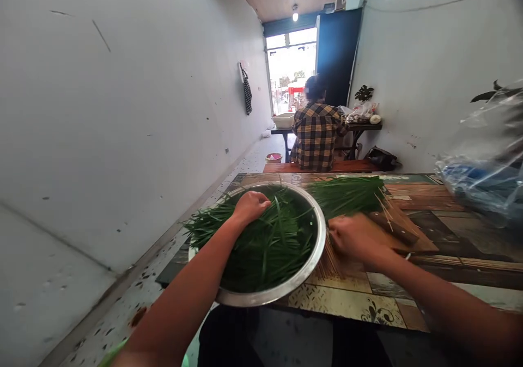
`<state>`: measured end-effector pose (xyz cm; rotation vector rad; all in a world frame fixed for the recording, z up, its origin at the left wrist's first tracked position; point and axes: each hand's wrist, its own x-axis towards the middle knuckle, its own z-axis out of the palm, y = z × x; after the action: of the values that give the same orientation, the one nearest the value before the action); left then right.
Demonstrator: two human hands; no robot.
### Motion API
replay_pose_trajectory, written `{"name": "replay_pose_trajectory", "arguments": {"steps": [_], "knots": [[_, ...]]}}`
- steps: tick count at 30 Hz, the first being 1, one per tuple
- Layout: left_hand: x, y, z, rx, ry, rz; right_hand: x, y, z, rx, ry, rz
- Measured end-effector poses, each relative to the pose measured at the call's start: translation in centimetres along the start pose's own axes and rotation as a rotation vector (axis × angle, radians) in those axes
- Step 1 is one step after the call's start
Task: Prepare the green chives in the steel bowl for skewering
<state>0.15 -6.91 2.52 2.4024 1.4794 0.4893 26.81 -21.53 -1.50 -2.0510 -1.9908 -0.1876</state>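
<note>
A large metal bowl (316, 255) full of long green chives (265, 242) stands at the near edge of a patterned table (351, 299). My left hand (250, 206) reaches into the bowl, fingers closed on some chives. My right hand (354, 237) rests just right of the bowl over a pile of thin wooden skewers (327, 261), fingers curled; what they hold is hidden. A bundle of chives (347, 194) lies on a wooden cutting board (402, 231), with a dark-handled knife (394, 226) beside it.
A person in a plaid shirt (316, 135) sits on a bench with their back to me at a far table. Clear plastic bags (486, 165) lie on the table's right. A white wall runs along the left. A pink bucket (273, 157) stands on the floor.
</note>
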Motion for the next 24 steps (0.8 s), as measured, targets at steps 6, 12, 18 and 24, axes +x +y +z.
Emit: {"name": "replay_pose_trajectory", "arguments": {"steps": [6, 12, 18, 24], "knots": [[-0.7, 0.7, 1.1, 0.094, 0.029, -0.203, -0.1, -3.5, 4.1, -0.025, -0.177, 0.034], [-2.1, 3.4, 0.3, 0.226, -0.034, -0.168, 1.4, -1.9, 4.4, 0.005, -0.281, 0.067], [-1.6, 1.7, -2.8, 0.187, -0.122, -0.176, 1.5, -0.9, 3.5, 0.033, -0.338, 0.038], [-1.1, -1.6, -5.5, 0.325, -0.240, -0.342, 0.7, -2.5, 3.7, 0.026, -0.322, 0.076]]}}
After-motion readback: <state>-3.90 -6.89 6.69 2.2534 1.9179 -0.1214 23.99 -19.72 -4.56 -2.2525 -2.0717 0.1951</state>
